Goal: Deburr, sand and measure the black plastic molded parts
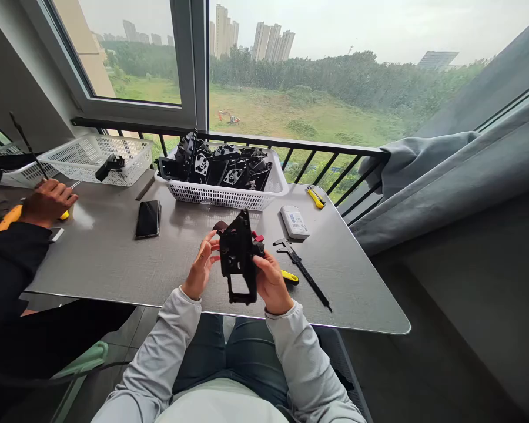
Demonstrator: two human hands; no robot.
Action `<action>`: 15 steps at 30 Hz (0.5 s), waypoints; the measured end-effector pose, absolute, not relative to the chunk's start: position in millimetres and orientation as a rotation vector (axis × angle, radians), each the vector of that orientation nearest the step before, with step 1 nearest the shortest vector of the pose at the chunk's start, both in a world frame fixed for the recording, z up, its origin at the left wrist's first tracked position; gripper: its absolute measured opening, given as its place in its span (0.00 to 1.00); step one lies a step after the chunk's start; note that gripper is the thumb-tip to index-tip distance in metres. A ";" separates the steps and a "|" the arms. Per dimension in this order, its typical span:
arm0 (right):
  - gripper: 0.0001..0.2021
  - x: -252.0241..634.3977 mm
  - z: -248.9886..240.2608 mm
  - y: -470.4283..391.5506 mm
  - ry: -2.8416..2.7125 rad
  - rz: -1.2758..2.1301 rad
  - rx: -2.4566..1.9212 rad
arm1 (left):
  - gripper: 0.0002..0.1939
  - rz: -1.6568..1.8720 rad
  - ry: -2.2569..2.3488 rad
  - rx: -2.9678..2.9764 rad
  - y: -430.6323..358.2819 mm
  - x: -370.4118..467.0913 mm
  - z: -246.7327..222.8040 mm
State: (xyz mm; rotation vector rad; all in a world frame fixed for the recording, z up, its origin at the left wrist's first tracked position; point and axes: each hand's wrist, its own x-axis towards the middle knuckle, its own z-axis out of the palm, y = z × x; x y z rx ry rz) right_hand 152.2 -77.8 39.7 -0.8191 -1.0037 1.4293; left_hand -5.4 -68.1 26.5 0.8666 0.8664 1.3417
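Observation:
Between my two hands, above the table's near edge, I hold a black plastic frame part (238, 252) with a rectangular opening at its lower end. My left hand (200, 264) grips its left side, fingers partly behind it. My right hand (272, 281) is closed on the right side, thumb against the part. A small red piece (258, 237) shows by the right edge; I cannot tell whether it belongs to the part. Beyond my right hand lie a yellow-handled tool (290, 277), partly hidden, and a black caliper (306, 273).
A white basket (220, 197) heaped with black plastic parts stands at the back of the table (361, 294). A phone (148, 219), a white box (294, 222) and a yellow cutter (316, 197) lie around. At left, a co-worker's hand (48, 202) is near another white basket (134, 167).

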 end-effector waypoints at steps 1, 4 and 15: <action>0.13 157.2 40.0 -78.5 -0.982 1.466 -0.807 | 0.35 1.288 0.787 0.802 -69.5 -5.8 27.9; 0.11 164.1 34.2 -78.4 -1.009 1.515 -0.862 | 0.29 1.159 0.638 0.703 -76.9 -4.6 32.1; 0.10 166.3 64.7 -78.6 -1.572 0.689 -0.970 | 0.17 1.128 0.911 1.155 -90.1 -3.6 38.1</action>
